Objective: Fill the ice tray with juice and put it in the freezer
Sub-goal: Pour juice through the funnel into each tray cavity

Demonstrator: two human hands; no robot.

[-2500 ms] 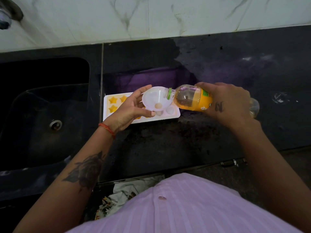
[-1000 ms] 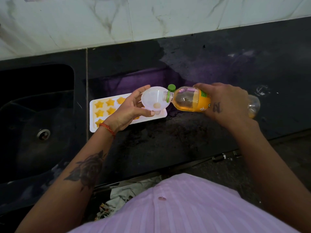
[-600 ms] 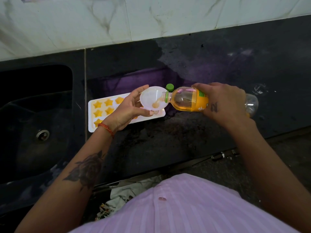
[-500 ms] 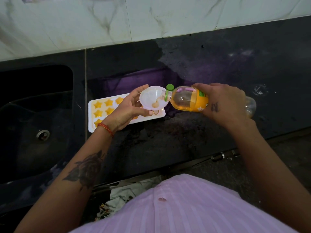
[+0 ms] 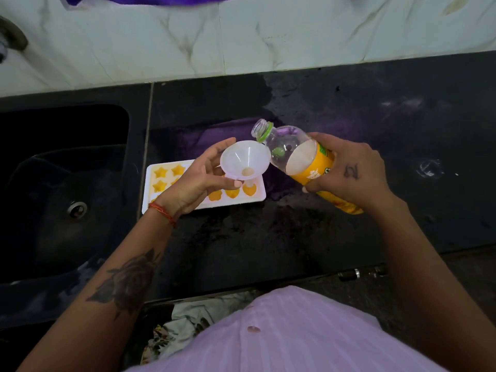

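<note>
A white ice tray (image 5: 261,197) lies on the black counter (image 5: 295,237), its star and heart cells holding orange juice. My left hand (image 5: 196,181) holds a white funnel (image 5: 245,160) above the tray's right end, and the hand hides the tray's middle. My right hand (image 5: 349,173) grips an open juice bottle (image 5: 300,157) with a yellow label, tilted with its neck raised up and left, beside the funnel's rim. Orange juice sits in the bottle's lower part. A green cap shows through the clear upper part of the bottle.
A dark sink (image 5: 64,183) with a drain lies left of the tray. A marble-tiled wall (image 5: 241,36) backs the counter, with purple cloth (image 5: 150,0) at the top edge. The counter looks wet around the tray. A patterned cloth (image 5: 185,323) sits below the counter's front edge.
The bottle has tipped back from lying level at the funnel to neck-up, and no juice runs into the funnel now. The funnel has stayed over the tray's right end.
</note>
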